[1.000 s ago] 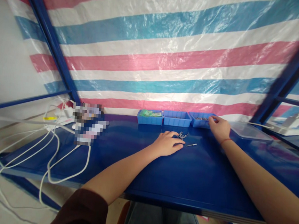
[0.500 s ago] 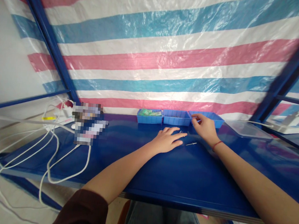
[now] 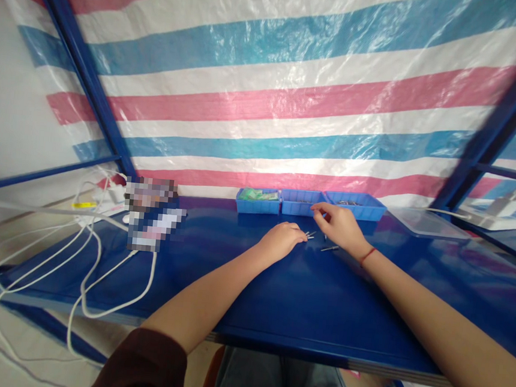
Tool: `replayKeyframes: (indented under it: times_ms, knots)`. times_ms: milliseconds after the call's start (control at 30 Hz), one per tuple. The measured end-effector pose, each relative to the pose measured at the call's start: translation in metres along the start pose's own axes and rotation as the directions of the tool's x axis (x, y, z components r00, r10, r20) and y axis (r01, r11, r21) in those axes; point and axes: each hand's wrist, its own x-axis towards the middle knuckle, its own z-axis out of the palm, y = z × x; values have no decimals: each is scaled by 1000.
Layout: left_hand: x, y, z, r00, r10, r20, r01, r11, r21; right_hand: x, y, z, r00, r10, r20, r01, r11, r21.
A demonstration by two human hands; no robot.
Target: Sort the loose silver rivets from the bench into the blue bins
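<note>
My left hand (image 3: 282,241) rests low over the tabletop, its fingers closed on several thin silvery pins that look like blind rivets (image 3: 310,235); their ends stick out past the fingertips. Just to the right, my right hand (image 3: 340,226) hovers with thumb and forefinger pinched together, in front of the middle blue bin (image 3: 299,207). Whether anything sits in that pinch is too small to make out. Below the right hand, another rivet (image 3: 329,248) lies on the table. More metal pieces lie inside the right blue bin (image 3: 368,212).
A left blue bin (image 3: 258,206) holds green-and-white packets. The blue table (image 3: 320,307) has a clear plastic sheet or lid (image 3: 427,224) at its right. White cables (image 3: 93,263) and a power strip (image 3: 103,205) occupy the left end, beside blurred-out items. A striped tarp (image 3: 265,116) hangs behind.
My right hand has moved left and toward me, away from the right bin, uncovering its contents. My left hand's spread fingers have closed on the rivets.
</note>
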Motion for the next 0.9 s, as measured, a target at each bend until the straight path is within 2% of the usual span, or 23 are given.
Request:
replayKeyframes:
  times_ms: [133, 300, 433, 533, 700, 800, 900]
  knots:
    - [-2, 0, 2, 998, -51, -40, 50, 999, -7, -1, -1, 0, 998, -23, 58, 23, 1000, 12]
    - [-4, -4, 9, 964, -156, -217, 135, 985, -108, -1, -4, -3, 992, -55, 114, 48, 997, 68]
    - [-3, -5, 4, 917, -162, -366, 91, 975, -203, -2, -8, -3, 968, -133, 213, 99, 981, 165]
    - [-3, 1, -4, 901, -119, -416, 12, 968, -251, -4, -12, 1, 949, -177, 260, 115, 964, 240]
    - [-2, 10, -6, 870, -109, -481, -49, 952, -304, -6, -16, 9, 969, -155, 193, 68, 916, 395]
    - [-1, 11, -5, 841, -116, -528, -58, 951, -302, -6, -19, 10, 968, -117, 223, 4, 892, 452]
    - [-2, 13, -8, 815, -99, -571, -65, 963, -261, -5, -21, 9, 959, -51, 278, -110, 838, 534]
